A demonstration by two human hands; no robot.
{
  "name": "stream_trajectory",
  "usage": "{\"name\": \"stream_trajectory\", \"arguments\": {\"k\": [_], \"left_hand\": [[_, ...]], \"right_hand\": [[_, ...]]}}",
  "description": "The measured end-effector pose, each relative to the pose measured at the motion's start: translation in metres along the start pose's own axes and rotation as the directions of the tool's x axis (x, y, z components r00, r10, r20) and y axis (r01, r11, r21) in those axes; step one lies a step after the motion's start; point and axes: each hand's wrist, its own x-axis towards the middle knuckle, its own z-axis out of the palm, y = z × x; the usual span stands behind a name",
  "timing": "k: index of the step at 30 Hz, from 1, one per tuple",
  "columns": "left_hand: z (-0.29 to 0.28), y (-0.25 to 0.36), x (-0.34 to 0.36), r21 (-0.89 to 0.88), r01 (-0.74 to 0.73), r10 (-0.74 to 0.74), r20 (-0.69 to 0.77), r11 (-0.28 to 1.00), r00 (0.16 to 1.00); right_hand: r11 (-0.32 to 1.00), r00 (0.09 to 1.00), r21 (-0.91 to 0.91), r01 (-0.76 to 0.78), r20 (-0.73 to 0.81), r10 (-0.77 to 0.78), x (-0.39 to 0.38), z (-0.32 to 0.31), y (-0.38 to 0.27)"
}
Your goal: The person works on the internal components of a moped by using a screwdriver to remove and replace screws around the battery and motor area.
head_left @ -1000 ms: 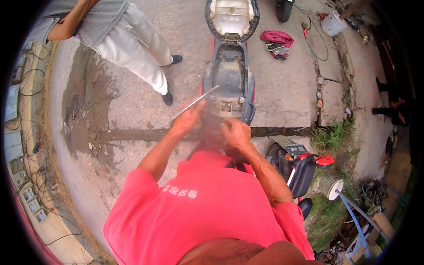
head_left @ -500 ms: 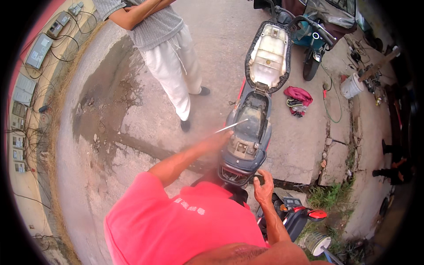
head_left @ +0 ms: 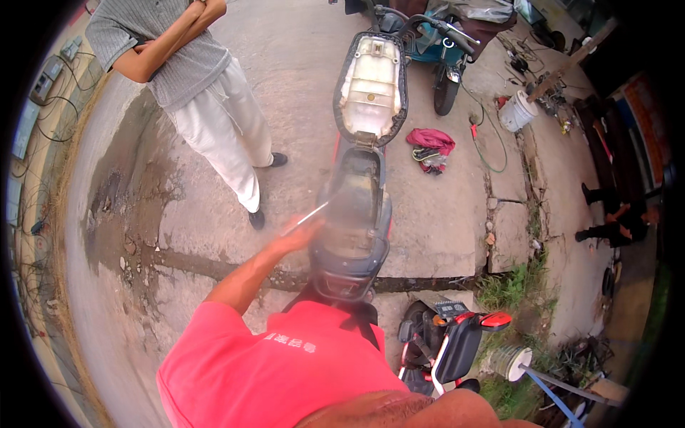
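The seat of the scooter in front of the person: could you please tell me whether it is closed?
No, the seat is flipped open, with its pale underside showing and the storage compartment uncovered.

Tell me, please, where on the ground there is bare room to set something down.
Concrete lies bare between the scooter and the white trousers, and again right of the scooter, below the cloth and left of the crack. Lower right is crowded: bike, grass and pail stand close together.
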Motion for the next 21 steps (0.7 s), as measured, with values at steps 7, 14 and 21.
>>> {"name": "stream_trajectory", "arguments": {"k": [7, 14, 21], "left_hand": [[0.001, 0.008, -0.002, 0.373, -0.277, 0.275, 0.059, 0.885, 0.959], [0.025, 0.0, 0.004, 0.417, -0.31, 0.377, -0.086, 0.854, 0.922], [0.022, 0.014, 0.0, 0.2, -0.062, 0.068, -0.023, 0.978, 0.997]], "right_hand": [[0.995, 1.0, 0.099, -0.009, -0.02, 0.011, 0.005, 0.002, 0.006], [0.976, 0.998, 0.214, -0.045, 0.049, 0.036, -0.011, 0.054, 0.021], [0.943, 0.98, 0.324, -0.072, 0.197, 0.007, -0.053, 0.147, 0.014]]}}
